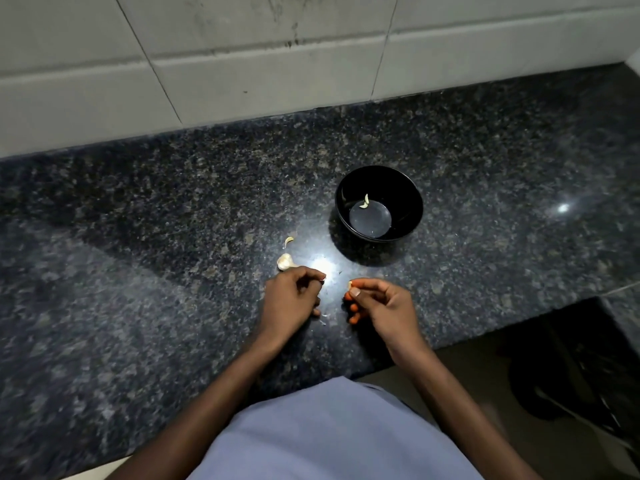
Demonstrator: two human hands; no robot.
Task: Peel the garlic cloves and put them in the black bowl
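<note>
Spanning the frame from left to right, the dark speckled granite counter (pixel 138 237) meets a wall of pale tiles (pixel 242 64) along the top. My light blue garment (pixel 329 434) fills the bottom centre. Right of centre on the counter stands the black bowl (pixel 408 202), upright, with a peeled garlic clove (pixel 365 202) lying inside near its far wall. Below the bowl, my left hand (pixel 291 299) has its fingers curled, thumb and forefinger pressed together; whether they pinch a scrap of skin I cannot tell. Just right of it and apart, my right hand (pixel 377 303) pinches a small garlic clove (pixel 353 287) between thumb and forefinger. Touching the upper edge of my left hand lies an unpeeled garlic piece (pixel 284 261); just above it lies a loose curved garlic sliver (pixel 289 241).
</note>
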